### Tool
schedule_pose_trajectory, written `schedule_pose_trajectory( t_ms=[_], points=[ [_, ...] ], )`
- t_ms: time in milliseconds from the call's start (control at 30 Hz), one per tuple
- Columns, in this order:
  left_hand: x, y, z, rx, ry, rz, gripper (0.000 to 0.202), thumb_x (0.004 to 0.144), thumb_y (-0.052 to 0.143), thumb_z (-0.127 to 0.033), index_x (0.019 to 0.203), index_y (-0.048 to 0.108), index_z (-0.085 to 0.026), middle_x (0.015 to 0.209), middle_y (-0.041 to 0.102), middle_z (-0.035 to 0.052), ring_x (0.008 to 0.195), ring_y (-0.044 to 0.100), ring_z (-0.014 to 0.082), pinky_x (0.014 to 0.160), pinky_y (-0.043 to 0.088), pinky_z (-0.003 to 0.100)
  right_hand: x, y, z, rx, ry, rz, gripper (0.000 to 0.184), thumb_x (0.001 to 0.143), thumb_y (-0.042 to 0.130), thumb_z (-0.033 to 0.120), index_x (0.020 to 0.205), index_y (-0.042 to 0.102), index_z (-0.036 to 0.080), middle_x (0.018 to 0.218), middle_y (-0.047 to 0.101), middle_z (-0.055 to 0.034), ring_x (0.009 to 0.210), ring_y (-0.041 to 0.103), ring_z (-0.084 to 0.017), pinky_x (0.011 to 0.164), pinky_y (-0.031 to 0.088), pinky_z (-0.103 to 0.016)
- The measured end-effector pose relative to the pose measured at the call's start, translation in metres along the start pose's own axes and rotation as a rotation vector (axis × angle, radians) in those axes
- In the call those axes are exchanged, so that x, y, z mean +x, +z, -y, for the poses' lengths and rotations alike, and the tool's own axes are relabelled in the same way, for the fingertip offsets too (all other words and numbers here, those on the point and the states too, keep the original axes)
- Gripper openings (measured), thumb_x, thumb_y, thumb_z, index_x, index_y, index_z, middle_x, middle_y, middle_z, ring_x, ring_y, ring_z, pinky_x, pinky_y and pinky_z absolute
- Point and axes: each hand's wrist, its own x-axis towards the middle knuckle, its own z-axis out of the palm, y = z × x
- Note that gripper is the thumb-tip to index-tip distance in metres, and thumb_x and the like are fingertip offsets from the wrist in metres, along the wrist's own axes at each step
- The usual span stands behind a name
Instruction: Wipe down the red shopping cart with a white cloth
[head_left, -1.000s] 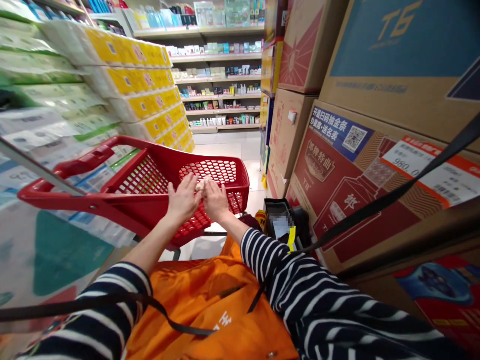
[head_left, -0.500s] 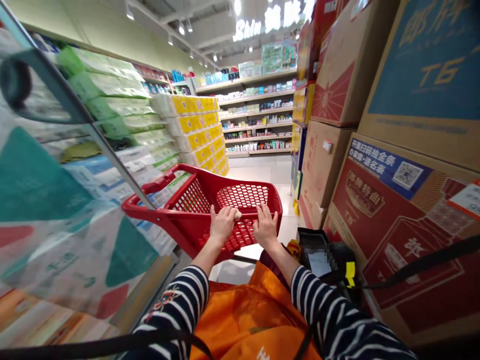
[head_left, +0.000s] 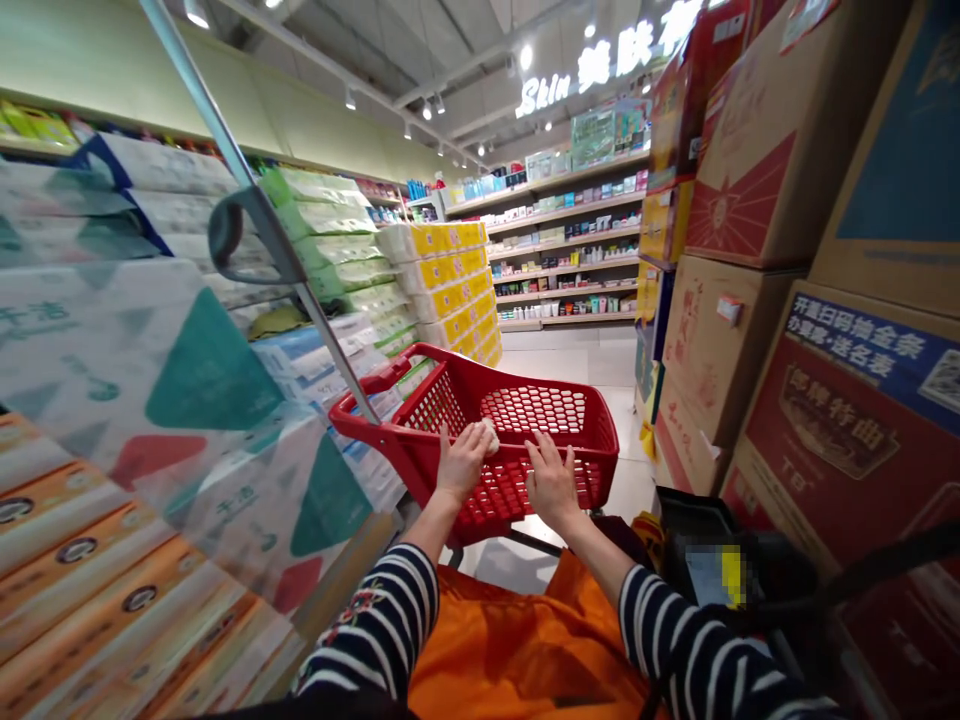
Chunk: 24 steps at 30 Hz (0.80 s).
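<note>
A red plastic shopping cart (head_left: 525, 455) with perforated sides stands side-on in front of me. My left hand (head_left: 463, 460) is at the near rim, closed on a crumpled whitish cloth (head_left: 490, 436) that shows past its fingers. Further right along the same rim, my right hand (head_left: 553, 480) rests with fingers apart and holds nothing that I can see. A grey metal pole (head_left: 330, 335) with a loop-shaped handle (head_left: 251, 240) slants up beside the cart's left end.
Stacked tissue packs (head_left: 442, 285) and large wrapped bundles (head_left: 225, 400) line the left. Cardboard cartons (head_left: 731, 350) rise on the right, with a black bag-like item (head_left: 705, 540) low beside them. Product shelves (head_left: 566, 245) stand across the back, beyond pale floor (head_left: 570, 350).
The view has swung left, so the cart, shelves and cartons sit further right. Both hands stay at the cart's rim, and more of the cloth shows beside my left fingers.
</note>
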Motion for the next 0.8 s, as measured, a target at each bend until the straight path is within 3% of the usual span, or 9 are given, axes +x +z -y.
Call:
schedule_pose_trajectory(
  t_ms=[67,233,300,400,533,633,700,800],
  points=[
    [-0.005,-0.011,0.016,0.021,-0.026,0.009,0.042,0.085,0.036,-0.015,0.121,0.052,-0.029,0.130,0.050,0.0049,0.123,0.042,0.0217,0.108,-0.002,0.058,0.002,0.001,0.001,0.001,0.002,0.000,0.051,0.076,0.040,0.011,0.126,0.048,0.014,0.139,0.037,-0.0137,0.130,0.029,-0.025,0.105,0.016,-0.053],
    [-0.029,-0.049,0.088,0.189,-0.213,-0.037,0.041,0.088,0.029,-0.018,0.122,0.050,-0.027,0.135,0.045,0.0042,0.126,0.038,0.0209,0.108,-0.009,0.054,0.002,0.002,-0.006,0.022,0.044,-0.004,0.051,0.076,0.039,0.010,0.127,0.047,0.012,0.139,0.036,-0.0149,0.130,0.029,-0.025,0.105,0.014,-0.054],
    [-0.033,-0.053,0.098,0.225,-0.228,-0.051,0.040,0.089,0.027,-0.020,0.122,0.049,-0.027,0.136,0.044,0.0039,0.126,0.038,0.0209,0.107,-0.007,0.055,0.001,0.003,-0.007,0.027,0.049,-0.005,0.052,0.075,0.039,0.010,0.126,0.047,0.011,0.139,0.036,-0.0147,0.130,0.028,-0.024,0.105,0.014,-0.053],
    [-0.029,-0.036,0.080,0.187,-0.168,-0.040,0.041,0.088,0.029,-0.017,0.121,0.051,-0.025,0.135,0.043,0.0054,0.127,0.037,0.0217,0.107,-0.008,0.056,0.001,0.003,-0.006,0.030,0.042,0.001,0.052,0.075,0.040,0.011,0.126,0.047,0.010,0.140,0.036,-0.0138,0.130,0.028,-0.024,0.106,0.012,-0.052],
    [-0.011,-0.001,0.016,0.059,-0.029,-0.004,0.045,0.084,0.032,-0.012,0.123,0.051,-0.026,0.136,0.042,0.0055,0.128,0.035,0.0222,0.108,-0.006,0.056,0.002,0.000,-0.004,0.027,0.029,0.006,0.052,0.075,0.040,0.011,0.126,0.047,0.010,0.139,0.037,-0.0132,0.130,0.028,-0.024,0.106,0.012,-0.052],
    [0.000,0.010,-0.019,-0.008,0.043,0.007,0.045,0.084,0.034,-0.014,0.124,0.050,-0.028,0.135,0.043,0.0052,0.127,0.036,0.0223,0.108,-0.002,0.056,0.003,-0.003,-0.006,0.014,0.032,0.001,0.053,0.074,0.040,0.010,0.126,0.047,0.010,0.138,0.038,-0.0140,0.129,0.030,-0.025,0.106,0.014,-0.053],
    [0.000,0.005,-0.018,-0.022,0.053,0.018,0.046,0.084,0.034,-0.014,0.124,0.050,-0.029,0.134,0.044,0.0050,0.127,0.037,0.0221,0.108,0.000,0.057,0.004,-0.005,-0.010,0.008,0.045,-0.003,0.053,0.074,0.040,0.010,0.127,0.046,0.010,0.138,0.038,-0.0145,0.129,0.031,-0.025,0.105,0.013,-0.054],
    [-0.010,-0.011,0.015,0.002,-0.027,0.010,0.046,0.084,0.033,-0.014,0.124,0.050,-0.030,0.134,0.045,0.0053,0.126,0.038,0.0224,0.107,-0.002,0.059,0.004,-0.006,-0.019,-0.003,0.068,-0.006,0.053,0.075,0.040,0.011,0.128,0.045,0.010,0.138,0.037,-0.0152,0.129,0.030,-0.025,0.106,0.012,-0.054]
  ],
)
